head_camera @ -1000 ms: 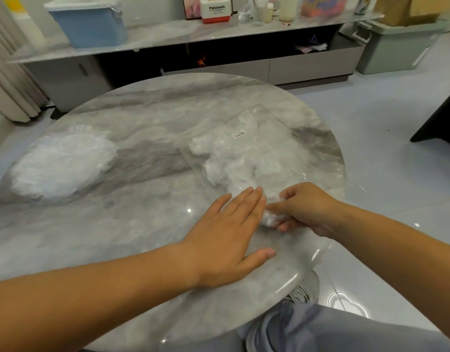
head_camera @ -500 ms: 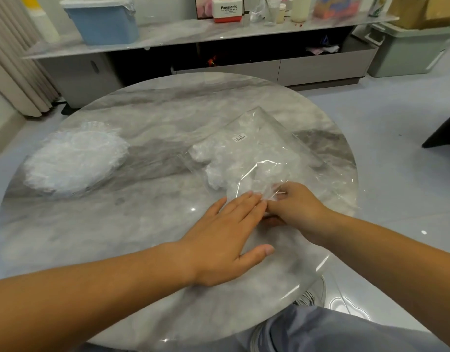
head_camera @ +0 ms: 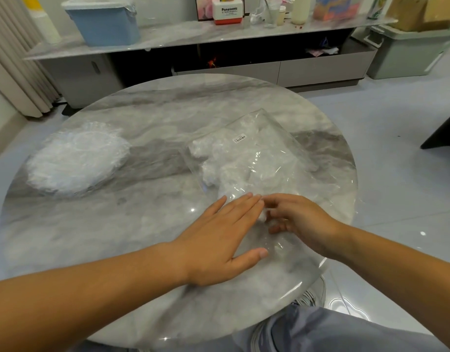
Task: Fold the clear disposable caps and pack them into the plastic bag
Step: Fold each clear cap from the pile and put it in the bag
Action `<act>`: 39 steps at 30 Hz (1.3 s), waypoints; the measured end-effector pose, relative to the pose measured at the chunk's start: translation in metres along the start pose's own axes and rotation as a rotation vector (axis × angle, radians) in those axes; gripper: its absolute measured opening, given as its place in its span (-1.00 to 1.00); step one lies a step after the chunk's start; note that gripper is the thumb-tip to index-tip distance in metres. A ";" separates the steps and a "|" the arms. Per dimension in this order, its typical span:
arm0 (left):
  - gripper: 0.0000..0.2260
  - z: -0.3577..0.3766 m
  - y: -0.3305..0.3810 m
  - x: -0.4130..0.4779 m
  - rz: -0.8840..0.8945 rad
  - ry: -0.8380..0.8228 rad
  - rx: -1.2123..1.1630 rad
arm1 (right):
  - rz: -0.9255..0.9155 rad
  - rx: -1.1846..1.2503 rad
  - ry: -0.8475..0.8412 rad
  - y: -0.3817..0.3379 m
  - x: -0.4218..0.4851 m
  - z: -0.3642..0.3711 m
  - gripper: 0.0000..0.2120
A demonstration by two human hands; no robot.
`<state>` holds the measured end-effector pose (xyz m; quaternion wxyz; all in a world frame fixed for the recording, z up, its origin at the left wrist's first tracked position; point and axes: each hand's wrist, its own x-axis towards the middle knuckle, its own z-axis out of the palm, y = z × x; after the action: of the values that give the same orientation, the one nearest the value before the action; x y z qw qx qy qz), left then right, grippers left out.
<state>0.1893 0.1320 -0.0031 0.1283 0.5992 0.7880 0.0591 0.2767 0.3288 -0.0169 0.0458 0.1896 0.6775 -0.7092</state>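
From the head view, a round marble table (head_camera: 168, 110) carries the work. The left hand (head_camera: 223, 240) lies flat, fingers straight and together, pressing the near edge of the clear bag (head_camera: 269, 148) against the top. The right hand (head_camera: 302, 224) sits just beside it at the bag's mouth with its fingers curled. A small white wad (head_camera: 262, 216) lies at their tips, but blur hides whether they pinch it. Inside the bag, folded caps (head_camera: 218, 163) bunch toward its left side, below a small label (head_camera: 239, 138). A loose pile of caps (head_camera: 76, 158) rests well apart on the table's left. Beyond the table, a blue tub (head_camera: 104, 24) stands on a long shelf (head_camera: 193, 36).
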 end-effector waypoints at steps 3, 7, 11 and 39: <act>-0.26 0.001 -0.002 -0.002 0.015 0.002 0.007 | 0.047 0.155 -0.087 -0.006 0.009 -0.003 -0.58; -0.26 0.002 -0.007 -0.007 0.042 -0.016 0.019 | 0.127 0.325 -0.116 -0.011 0.015 0.004 -0.17; -0.26 0.005 -0.010 -0.012 0.070 -0.038 0.081 | 0.107 0.421 -0.053 -0.016 0.020 0.012 -0.23; -0.24 -0.031 -0.118 -0.089 -0.604 0.153 -0.005 | -0.304 -0.985 -0.120 -0.062 -0.002 0.100 -0.55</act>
<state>0.0937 0.0160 0.0088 0.0818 0.3316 0.9376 0.0652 0.2381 0.2355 0.0431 0.0647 0.0041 0.9470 -0.3146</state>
